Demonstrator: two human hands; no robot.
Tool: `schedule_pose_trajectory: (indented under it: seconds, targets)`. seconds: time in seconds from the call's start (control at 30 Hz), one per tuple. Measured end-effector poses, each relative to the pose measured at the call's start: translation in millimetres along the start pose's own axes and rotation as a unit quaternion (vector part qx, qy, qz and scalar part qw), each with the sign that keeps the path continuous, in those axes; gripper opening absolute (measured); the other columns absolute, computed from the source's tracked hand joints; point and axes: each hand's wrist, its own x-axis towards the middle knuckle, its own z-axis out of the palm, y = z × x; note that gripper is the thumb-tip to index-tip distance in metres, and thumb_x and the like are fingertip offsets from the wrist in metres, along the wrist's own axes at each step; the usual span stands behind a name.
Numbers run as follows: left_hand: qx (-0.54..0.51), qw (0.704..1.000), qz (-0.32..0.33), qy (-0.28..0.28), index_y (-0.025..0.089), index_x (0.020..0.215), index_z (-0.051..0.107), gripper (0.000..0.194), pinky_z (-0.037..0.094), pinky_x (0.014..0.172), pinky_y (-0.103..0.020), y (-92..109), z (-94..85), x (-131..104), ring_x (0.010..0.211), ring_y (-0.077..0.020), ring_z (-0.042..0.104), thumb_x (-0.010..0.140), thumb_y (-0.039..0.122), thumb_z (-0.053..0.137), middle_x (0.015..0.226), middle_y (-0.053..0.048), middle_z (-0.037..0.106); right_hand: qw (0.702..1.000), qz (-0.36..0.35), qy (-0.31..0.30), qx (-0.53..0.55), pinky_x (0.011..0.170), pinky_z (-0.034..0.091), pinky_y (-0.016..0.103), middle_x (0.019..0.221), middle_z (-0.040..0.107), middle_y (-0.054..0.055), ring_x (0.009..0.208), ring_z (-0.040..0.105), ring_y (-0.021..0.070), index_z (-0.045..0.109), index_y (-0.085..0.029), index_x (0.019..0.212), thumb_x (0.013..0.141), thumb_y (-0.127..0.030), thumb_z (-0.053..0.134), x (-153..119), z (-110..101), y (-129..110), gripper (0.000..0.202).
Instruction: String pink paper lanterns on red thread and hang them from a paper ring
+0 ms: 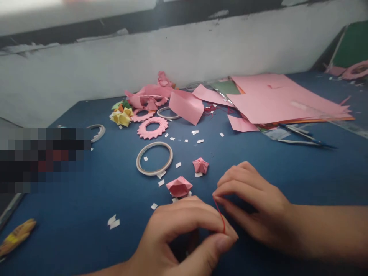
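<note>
A short span of red thread runs between the two hands, slightly bowed, its upper end at the right hand's fingertips and its lower end at the left hand's thumb and forefinger. The left hand pinches it with the thumb pressed up to the forefinger; the right hand pinches it too, thumb and forefinger meeting at the tips, other fingers curled behind. The step in hand seems to be managing the thread, perhaps drawing or twisting it; whether anything else sits inside the left pinch cannot be told. The next move probably calls for a firm left pinch and a light, steady right pull. Just beyond the left hand sits a pink folded piece with a hollow front, and a smaller pink star lies farther off, ahead of the gap between the hands. Past the left hand, a tape roll lies flat on the blue surface among white scraps; well beyond the right hand spread large pink sheets
</note>
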Motion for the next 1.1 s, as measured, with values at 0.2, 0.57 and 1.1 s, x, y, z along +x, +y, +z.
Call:
schedule_pose_trajectory:
  seconds: [0.2, 0.57, 1.1]
  targets:
    - [0.078, 0.991, -0.007, 0.105, 0.020, 0.080, 0.074, 0.017, 0.053, 0.073, -0.006, -1.8, -0.7, 4.1, 0.075, -0.0081, 0.072, 0.074, 0.005, 0.068, 0.084, 0.004, 0.077, 0.998, -0.061, 0.003, -0.026, 0.069, 0.034, 0.033, 0.080, 0.062, 0.004, 0.074, 0.054, 0.0139, 0.055, -0.012, 0.087, 0.086, -0.004, 0.052, -2.3, 0.0, -3.5, 0.009]
    - [0.206, 0.976, 0.075, 0.020, 0.014, 0.083, 0.066, 0.015, 0.050, 0.065, -0.021, -12.5, -1.1, -2.3, 0.070, -0.0118, 0.061, 0.081, 0.005, 0.055, 0.079, -0.004, 0.063, 0.978, -0.153, 0.037, -0.139, 0.076, 0.036, 0.036, 0.079, 0.063, 0.005, 0.076, 0.055, 0.0164, 0.061, -0.011, 0.089, 0.085, -0.006, 0.052, -8.1, -4.0, -6.8, 0.011]
    - [-0.030, 0.992, -0.114, -0.040, 0.018, 0.071, 0.063, 0.017, 0.046, 0.068, -0.022, -7.2, -1.8, 4.7, 0.071, -0.0129, 0.059, 0.085, 0.016, 0.053, 0.075, -0.001, 0.066, 0.998, -0.061, 0.030, -0.001, 0.069, 0.038, 0.032, 0.075, 0.062, 0.002, 0.069, 0.055, 0.0108, 0.060, -0.012, 0.090, 0.085, -0.002, 0.053, 4.0, -8.1, -5.0, 0.013]
